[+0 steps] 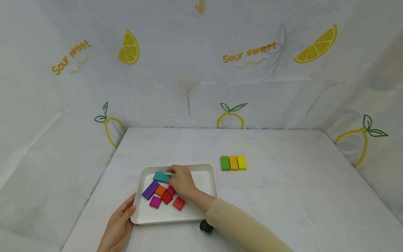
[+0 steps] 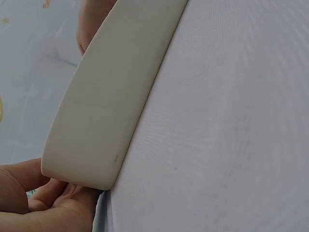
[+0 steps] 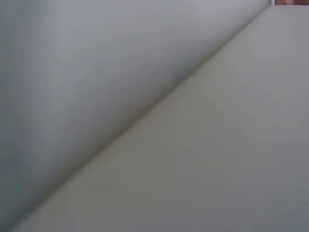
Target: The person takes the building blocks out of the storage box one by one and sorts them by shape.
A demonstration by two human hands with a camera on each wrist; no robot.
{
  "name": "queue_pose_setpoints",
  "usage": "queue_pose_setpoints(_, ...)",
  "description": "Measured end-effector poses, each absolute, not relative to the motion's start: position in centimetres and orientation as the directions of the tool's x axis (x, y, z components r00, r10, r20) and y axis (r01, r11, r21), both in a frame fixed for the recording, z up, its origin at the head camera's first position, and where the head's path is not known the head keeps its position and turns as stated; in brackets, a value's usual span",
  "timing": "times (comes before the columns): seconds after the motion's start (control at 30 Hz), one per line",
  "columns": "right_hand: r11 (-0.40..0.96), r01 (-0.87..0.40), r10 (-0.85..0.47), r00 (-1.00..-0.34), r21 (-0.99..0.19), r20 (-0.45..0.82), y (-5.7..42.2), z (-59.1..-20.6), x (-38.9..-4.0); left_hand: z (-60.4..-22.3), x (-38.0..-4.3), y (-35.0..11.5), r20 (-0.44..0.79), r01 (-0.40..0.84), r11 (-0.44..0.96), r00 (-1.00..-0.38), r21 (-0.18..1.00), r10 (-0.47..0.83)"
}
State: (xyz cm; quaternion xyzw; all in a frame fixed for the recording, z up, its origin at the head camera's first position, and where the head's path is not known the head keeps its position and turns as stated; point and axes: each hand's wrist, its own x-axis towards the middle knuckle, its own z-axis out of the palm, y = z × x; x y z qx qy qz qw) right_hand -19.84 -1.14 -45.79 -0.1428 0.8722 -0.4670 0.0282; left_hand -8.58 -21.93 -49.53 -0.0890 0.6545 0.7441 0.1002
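Observation:
A white tray (image 1: 195, 215) lies on the table, with several coloured blocks in its left half. My left hand (image 1: 117, 218) holds the tray by its left side, thumb at the rim. In the left wrist view, the fingers of the left hand (image 2: 53, 198) meet the end of the tray's wall (image 2: 106, 96). Inside the tray my right hand (image 1: 182, 180) pinches the right end of a teal block (image 1: 160, 177). Close by lie a purple block (image 1: 150, 190), an orange block (image 1: 160, 190), a magenta block (image 1: 155, 202) and red blocks (image 1: 178, 203). The right wrist view shows only pale surfaces.
Beyond the tray's right side, a green block (image 1: 225, 163), an orange-yellow block (image 1: 233, 163) and a yellow block (image 1: 241, 162) stand in a row on the white table (image 1: 283, 182). A small black object (image 1: 206, 226) sits at the tray's near edge, beside the right sleeve (image 1: 239, 220).

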Motion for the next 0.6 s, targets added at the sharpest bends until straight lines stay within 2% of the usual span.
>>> queue_pose_setpoints(0.17,0.546,-0.193,-0.251,-0.966,-0.816,0.061,-1.6,-45.6,-20.0,-49.6,-8.6,-21.8,-0.256,-0.258,-0.119,-0.966,0.959,0.036)
queue_pose_setpoints(0.6,0.559,-0.229,-0.261,-0.961,-0.797,0.093,-1.7,-46.8,-20.3,-49.4,-8.6,-21.8,-0.25,-0.254,-0.137,-0.967,0.958,0.042)
